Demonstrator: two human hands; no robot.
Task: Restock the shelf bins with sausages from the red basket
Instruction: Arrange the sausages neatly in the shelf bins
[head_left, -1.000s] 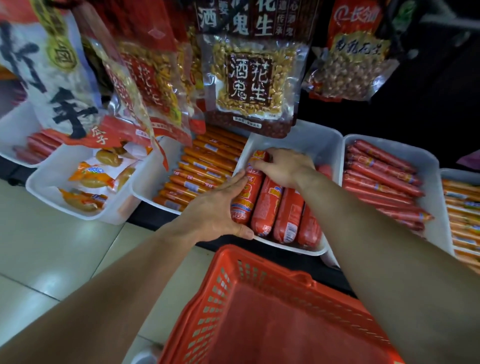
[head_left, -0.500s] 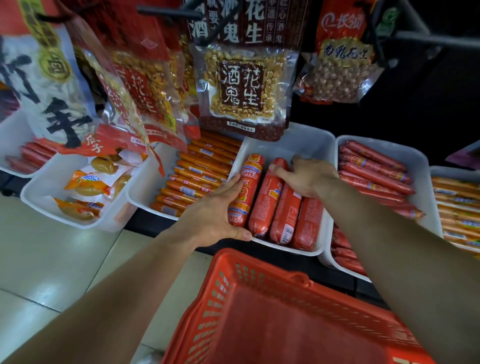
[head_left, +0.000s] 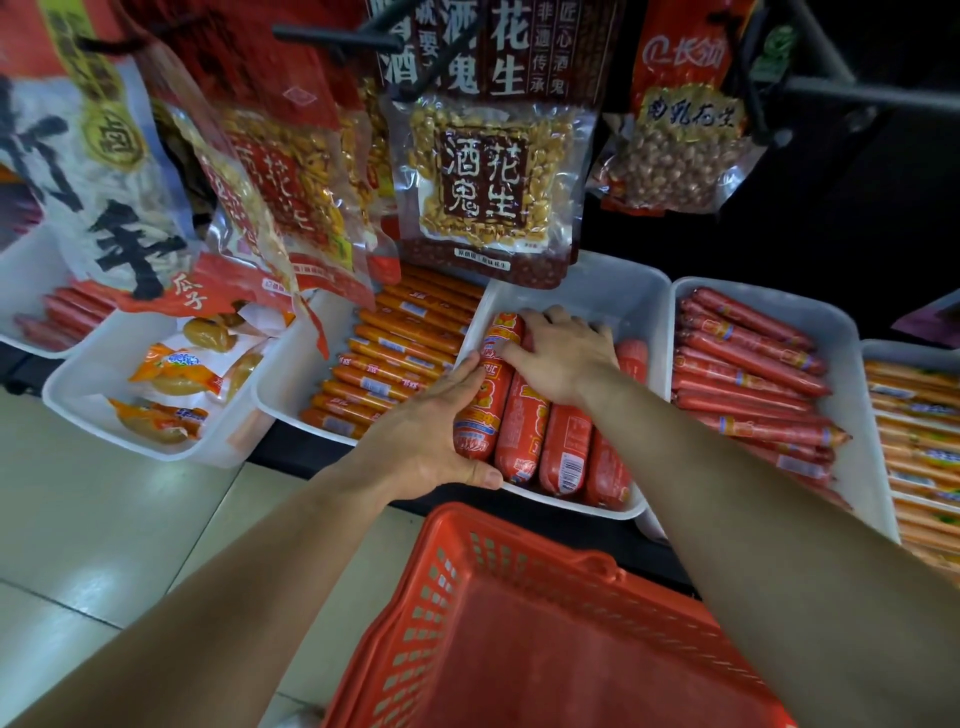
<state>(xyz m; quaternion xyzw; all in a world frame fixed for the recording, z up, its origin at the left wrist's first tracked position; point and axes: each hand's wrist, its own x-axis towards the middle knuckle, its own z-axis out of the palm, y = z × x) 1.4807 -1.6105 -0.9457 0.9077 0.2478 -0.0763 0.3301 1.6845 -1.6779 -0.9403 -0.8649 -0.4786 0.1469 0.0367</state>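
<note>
My left hand (head_left: 431, 436) lies flat, fingers straight against the outermost of the fat sausages (head_left: 519, 431). My right hand (head_left: 563, 358) rests spread, palm down, on their far ends. They sit side by side in the middle white bin (head_left: 597, 291). The red basket (head_left: 545, 649) below shows no stock, so I judge only squaring up remains.

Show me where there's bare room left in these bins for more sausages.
Bare floor lies at the back of the middle bin, between the thick sausages and its far wall. More lies beside the thin orange sausages, along that bin's left wall. The red sausage bin on the right is packed.
</note>
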